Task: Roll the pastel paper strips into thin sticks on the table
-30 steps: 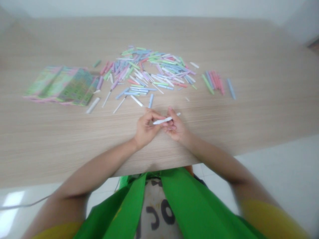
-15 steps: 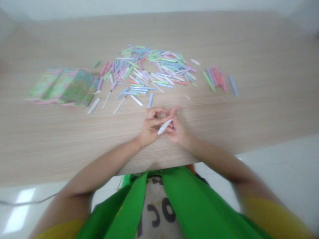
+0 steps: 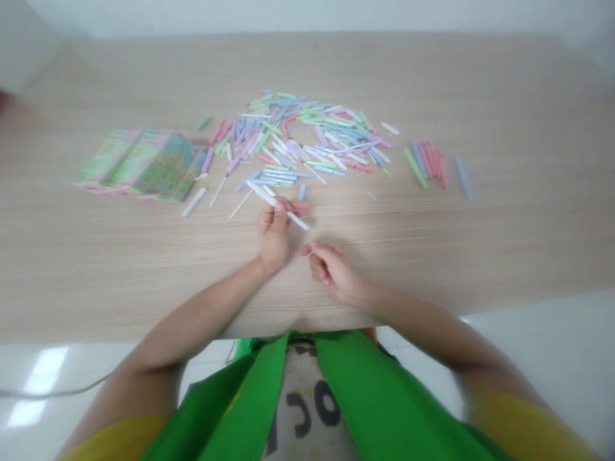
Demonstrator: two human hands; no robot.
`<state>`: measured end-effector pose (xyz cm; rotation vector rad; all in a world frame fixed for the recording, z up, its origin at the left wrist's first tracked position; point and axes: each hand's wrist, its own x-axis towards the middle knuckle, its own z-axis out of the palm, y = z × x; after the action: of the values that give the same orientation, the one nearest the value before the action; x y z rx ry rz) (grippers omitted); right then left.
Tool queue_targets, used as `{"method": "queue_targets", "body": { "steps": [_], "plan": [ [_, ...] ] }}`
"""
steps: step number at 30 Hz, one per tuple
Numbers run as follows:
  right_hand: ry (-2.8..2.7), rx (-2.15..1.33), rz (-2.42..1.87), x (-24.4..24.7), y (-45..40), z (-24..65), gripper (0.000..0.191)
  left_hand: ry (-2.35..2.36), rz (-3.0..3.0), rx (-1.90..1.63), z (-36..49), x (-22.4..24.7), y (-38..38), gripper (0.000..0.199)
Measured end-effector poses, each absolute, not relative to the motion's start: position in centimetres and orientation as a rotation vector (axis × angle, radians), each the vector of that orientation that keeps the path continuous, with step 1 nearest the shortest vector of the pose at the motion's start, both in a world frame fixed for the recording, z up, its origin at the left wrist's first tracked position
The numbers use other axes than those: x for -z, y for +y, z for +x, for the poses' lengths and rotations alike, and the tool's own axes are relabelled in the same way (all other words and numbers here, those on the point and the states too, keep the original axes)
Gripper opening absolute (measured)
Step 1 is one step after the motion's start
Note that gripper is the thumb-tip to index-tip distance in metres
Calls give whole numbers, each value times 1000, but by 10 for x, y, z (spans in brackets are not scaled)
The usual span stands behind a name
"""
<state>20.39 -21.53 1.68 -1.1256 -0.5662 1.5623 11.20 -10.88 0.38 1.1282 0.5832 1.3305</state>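
Note:
My left hand [image 3: 273, 238] is closed around a slim white pen [image 3: 298, 221], which slants from upper left to lower right through the fingers. A little below its lower end is my right hand [image 3: 335, 270], closed, with thumb and index finger pinched. A thin pale bit shows at that pinch, too small and blurred to name. The hands are apart from each other. Just beyond them, a heap of pens and loose pen parts [image 3: 339, 131] in white, blue, green, pink and purple spreads over the table [image 3: 432, 256].
Green-and-pink printed packets [image 3: 129, 160] lie overlapping at the left. A white pen part [image 3: 194, 202] rests close to them. On the right are a row of red, blue and green pens [image 3: 431, 163] and a separate blue one [image 3: 464, 177].
The hands, together around the pen before, have separated. My left hand has moved up and left with the pen, now tilted the other way; my right hand has dropped slightly lower.

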Motion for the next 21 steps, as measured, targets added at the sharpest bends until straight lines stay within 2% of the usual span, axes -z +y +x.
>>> {"method": "queue_targets", "body": {
  "steps": [4,7,11,14,18,21],
  "plan": [
    [-663,-1127,-1194,-19,-214,219,36,478,1089,-1092,103,-5,-104,43],
    [-768,-918,-1125,-27,-209,240,41,362,1269,-829,98,-3,-112,44],
    [-987,-809,-1097,-32,-212,249,51,216,1693,-620,96,-3,-125,43],
    [-1165,-775,-1250,-30,-217,244,42,148,1831,-553,99,-4,-132,38],
    [-1158,-621,-1476,-26,-211,244,55,340,1802,-459,104,0,-139,27],
    [-1090,-559,-1454,-24,-202,251,60,512,1839,-473,104,0,-141,27]
  ]
}}
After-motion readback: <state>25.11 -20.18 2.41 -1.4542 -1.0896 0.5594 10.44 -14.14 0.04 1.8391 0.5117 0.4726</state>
